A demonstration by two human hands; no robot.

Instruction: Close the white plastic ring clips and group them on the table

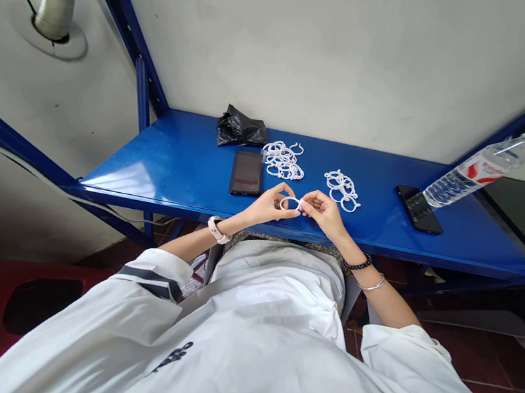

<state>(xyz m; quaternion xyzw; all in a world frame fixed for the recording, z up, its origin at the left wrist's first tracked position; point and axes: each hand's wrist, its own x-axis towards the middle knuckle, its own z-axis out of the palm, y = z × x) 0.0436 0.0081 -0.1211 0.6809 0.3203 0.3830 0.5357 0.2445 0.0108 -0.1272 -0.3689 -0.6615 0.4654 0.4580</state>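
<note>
Close to the front edge of the blue table (175,171), my left hand (268,205) pinches one side of a white plastic curtain ring (282,201). The thumb and fingers of my right hand (323,213) are closed on its opposite side, where their tips cover a small part of the ring. Just beyond my left hand lies a tangled pile of similar white rings (279,162), some with a gap or a small nub showing. A smaller group of white rings (342,189) rests behind my right hand.
A dark tablet-like device (247,175) lies left of the pile, with a crumpled black plastic bag (240,129) behind it. Toward the right are a black phone (419,209) and a water bottle (483,171). Blue metal posts (143,91) frame the table; a wall stands behind.
</note>
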